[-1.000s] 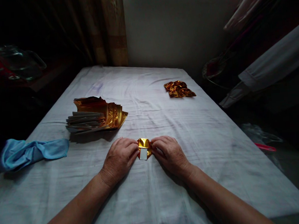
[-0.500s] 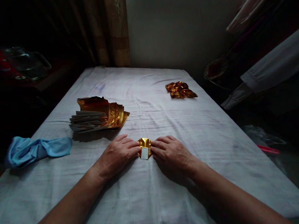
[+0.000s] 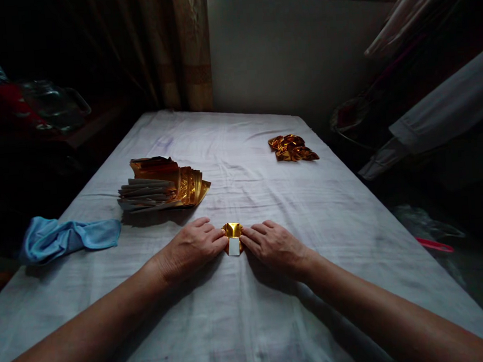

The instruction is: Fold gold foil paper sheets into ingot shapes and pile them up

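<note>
Small gold paper (image 3: 233,238), white flap on the near side, lies flat on the white cloth (image 3: 268,201), right btw both hands. Left hand (image 3: 192,249) is palm down, fingers curled narrow, tips pinching the paper's left edge. Right hand (image 3: 276,246) does the same on the right edge. Stack of gold sheets (image 3: 163,183) is further back left, blue rag (image 3: 69,237) far left, folded gold pieces (image 3: 292,147) back right, well apart.

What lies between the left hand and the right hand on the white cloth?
In the head view, a small folded gold paper with a white flap; fingertips of the left hand and right hand touch its sides.
</note>
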A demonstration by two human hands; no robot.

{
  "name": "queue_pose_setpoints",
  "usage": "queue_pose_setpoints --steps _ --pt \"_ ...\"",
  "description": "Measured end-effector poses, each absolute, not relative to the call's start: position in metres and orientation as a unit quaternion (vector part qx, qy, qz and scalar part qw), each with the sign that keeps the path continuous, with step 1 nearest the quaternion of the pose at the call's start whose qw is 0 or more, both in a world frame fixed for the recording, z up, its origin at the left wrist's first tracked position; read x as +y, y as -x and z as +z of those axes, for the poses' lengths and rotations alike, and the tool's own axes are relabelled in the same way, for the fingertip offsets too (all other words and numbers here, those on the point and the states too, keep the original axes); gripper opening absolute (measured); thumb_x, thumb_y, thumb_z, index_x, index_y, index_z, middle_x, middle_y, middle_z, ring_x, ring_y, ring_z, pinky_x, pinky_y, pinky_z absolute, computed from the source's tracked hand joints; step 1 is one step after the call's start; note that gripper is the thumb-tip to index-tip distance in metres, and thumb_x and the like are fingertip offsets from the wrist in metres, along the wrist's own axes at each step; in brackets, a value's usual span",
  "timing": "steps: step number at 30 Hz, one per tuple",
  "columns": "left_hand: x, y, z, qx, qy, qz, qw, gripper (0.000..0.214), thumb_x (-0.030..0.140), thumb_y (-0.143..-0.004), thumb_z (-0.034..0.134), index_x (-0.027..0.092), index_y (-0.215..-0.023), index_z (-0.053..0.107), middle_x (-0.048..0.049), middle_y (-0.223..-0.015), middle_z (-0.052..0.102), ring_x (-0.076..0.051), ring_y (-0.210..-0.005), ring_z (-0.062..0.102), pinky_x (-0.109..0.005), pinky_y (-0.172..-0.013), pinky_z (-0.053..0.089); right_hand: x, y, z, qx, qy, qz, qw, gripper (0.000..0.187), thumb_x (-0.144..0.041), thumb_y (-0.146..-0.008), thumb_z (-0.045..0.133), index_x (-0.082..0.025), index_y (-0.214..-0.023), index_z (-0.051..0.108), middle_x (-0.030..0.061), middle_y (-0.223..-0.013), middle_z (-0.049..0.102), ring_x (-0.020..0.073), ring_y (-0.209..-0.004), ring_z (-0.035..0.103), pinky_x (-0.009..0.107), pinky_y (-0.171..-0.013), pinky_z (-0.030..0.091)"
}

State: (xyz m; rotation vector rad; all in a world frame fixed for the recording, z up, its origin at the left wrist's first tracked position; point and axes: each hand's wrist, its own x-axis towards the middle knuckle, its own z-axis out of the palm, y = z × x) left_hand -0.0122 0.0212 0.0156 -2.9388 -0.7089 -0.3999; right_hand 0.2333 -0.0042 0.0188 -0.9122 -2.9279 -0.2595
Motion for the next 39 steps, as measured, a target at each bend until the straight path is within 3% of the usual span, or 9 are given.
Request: queue_pose_setpoints --steps 7,17,22,29,35,39 --pt "0.024 0.012 0.012 -0.198 0.969 -0.119 0.086 0.02 0.013 -0.098 0.043 0.018 -0.1 0.063 -0.0068 -0.089 0.07 -0.018 -0.073 0.062 -0.035 -0.078 0.045 -0.01 -0.234 0.014 -0.935 0.344 -0.047 0.071 0.019 -0.02 -0.098 0.053 -0.015 -0.112 0.065 0.011 -0.113 0.071 0.0215 -0.093 0.064 0.034 -0.075 0.047" --pt "0.029 0.009 0.019 -0.157 0.976 -0.086 0.119 0.02 0.012 -0.098 0.044 0.018 -0.089 0.061 -0.0048 -0.079 0.069 -0.017 -0.067 0.059 -0.034 -0.071 0.04 0.004 -0.216 0.036 -0.959 0.235 -0.12 -0.102 0.022 -0.009 -0.099 0.039 -0.01 -0.097 0.062 0.0113 -0.083 0.07 0.0204 -0.068 0.063 0.033 -0.059 0.041" --pt "0.028 0.004 0.021 -0.151 0.975 -0.075 0.148 0.023 0.011 -0.096 0.045 0.017 -0.079 0.058 -0.0044 -0.073 0.067 -0.017 -0.061 0.055 -0.034 -0.066 0.037 -0.003 -0.222 0.022 -0.953 0.264 -0.141 -0.052 0.02 -0.01 -0.098 0.041 -0.01 -0.1 0.061 0.0134 -0.091 0.07 0.0207 -0.072 0.063 0.033 -0.061 0.044" --pt "0.02 0.009 0.022 -0.191 0.968 -0.087 0.138 0.011 0.027 -0.093 0.054 0.019 -0.09 0.06 -0.0024 -0.079 0.069 -0.017 -0.068 0.06 -0.034 -0.07 0.038 -0.014 -0.229 0.004 -0.933 0.336 -0.119 0.057 0.02 -0.011 -0.098 0.046 -0.013 -0.107 0.064 0.0128 -0.108 0.071 0.0199 -0.086 0.066 0.032 -0.072 0.05" --pt "0.022 0.005 0.016 -0.171 0.964 -0.075 0.192 0.019 0.012 -0.097 0.048 0.017 -0.082 0.059 -0.0025 -0.071 0.066 -0.017 -0.061 0.057 -0.034 -0.063 0.036 -0.015 -0.226 0.002 -0.928 0.352 -0.107 0.06 0.019 -0.013 -0.099 0.048 -0.014 -0.108 0.065 0.0113 -0.108 0.072 0.0199 -0.086 0.066 0.031 -0.073 0.051" --pt "0.023 0.003 0.017 -0.173 0.964 -0.08 0.187 0.021 0.014 -0.098 0.047 0.017 -0.079 0.057 -0.0021 -0.069 0.065 -0.016 -0.059 0.057 -0.033 -0.063 0.036 -0.014 -0.226 0.0 -0.925 0.359 -0.099 0.073 0.018 -0.01 -0.097 0.047 -0.014 -0.101 0.065 0.0113 -0.103 0.072 0.0198 -0.082 0.066 0.031 -0.072 0.051"
